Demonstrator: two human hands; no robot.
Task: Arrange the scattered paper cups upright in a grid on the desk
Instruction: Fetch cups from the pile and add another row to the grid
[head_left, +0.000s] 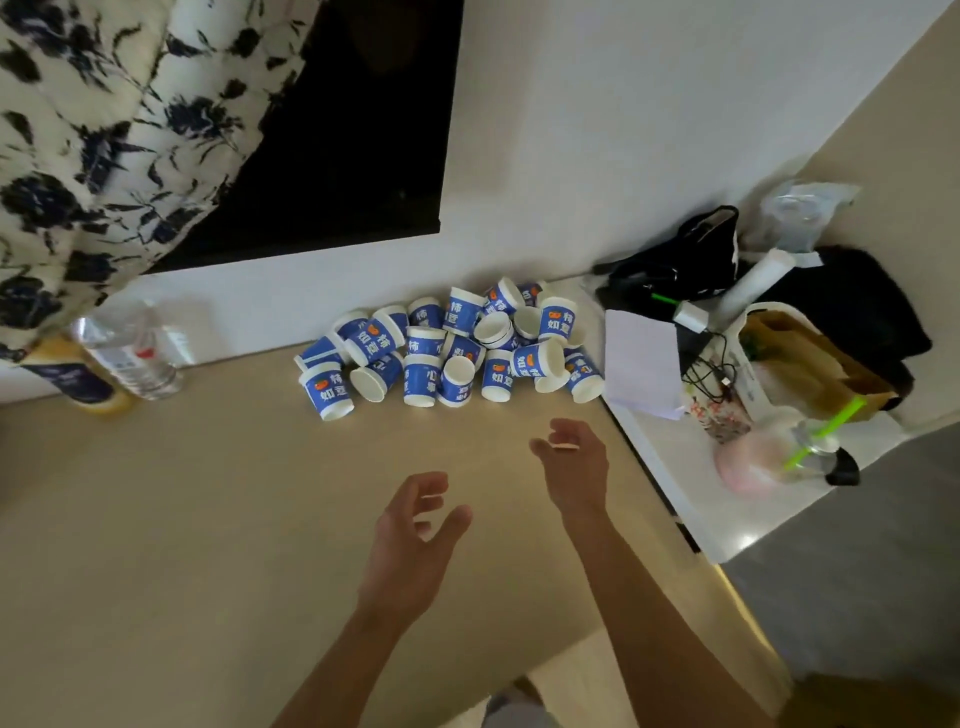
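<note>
Several blue-and-white paper cups (452, 348) lie in a jumbled heap against the back wall of the beige desk (208, 519). Some lie on their sides, some stand upside down, and a few are piled on others. My left hand (415, 530) hovers over the desk in front of the heap, fingers loosely curled and holding nothing. My right hand (574, 462) floats a little nearer the heap, just below its right end, fingers relaxed and empty. Neither hand touches a cup.
A clear water bottle (130, 348) and a yellow-based container (88, 384) stand at the back left under a floral curtain (104, 145). To the right, a white side table (691, 493) carries papers, cables, a black bag (680, 260) and a plastic cup with a green straw (810, 441).
</note>
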